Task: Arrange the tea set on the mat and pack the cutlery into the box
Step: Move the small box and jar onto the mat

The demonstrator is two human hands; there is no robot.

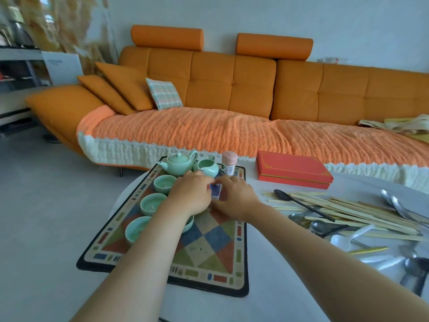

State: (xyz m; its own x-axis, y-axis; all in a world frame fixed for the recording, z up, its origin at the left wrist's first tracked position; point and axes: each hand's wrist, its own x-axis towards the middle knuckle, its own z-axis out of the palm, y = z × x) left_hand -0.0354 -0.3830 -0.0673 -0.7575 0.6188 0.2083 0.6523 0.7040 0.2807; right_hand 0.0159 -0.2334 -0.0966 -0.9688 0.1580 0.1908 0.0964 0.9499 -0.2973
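A patterned mat lies on the white table. On its far end stand a pale green teapot and a matching pitcher. Three green cups line its left side, and another cup peeks out under my left forearm. My left hand and my right hand meet over the mat's middle, fingertips pinching a small blue-and-red item, mostly hidden. The red box lies closed at the far right. Chopsticks and spoons are piled to the right.
A pink-capped small bottle stands at the mat's far right corner. A black spoon and white plastic spoons lie among the cutlery. An orange sofa runs behind the table.
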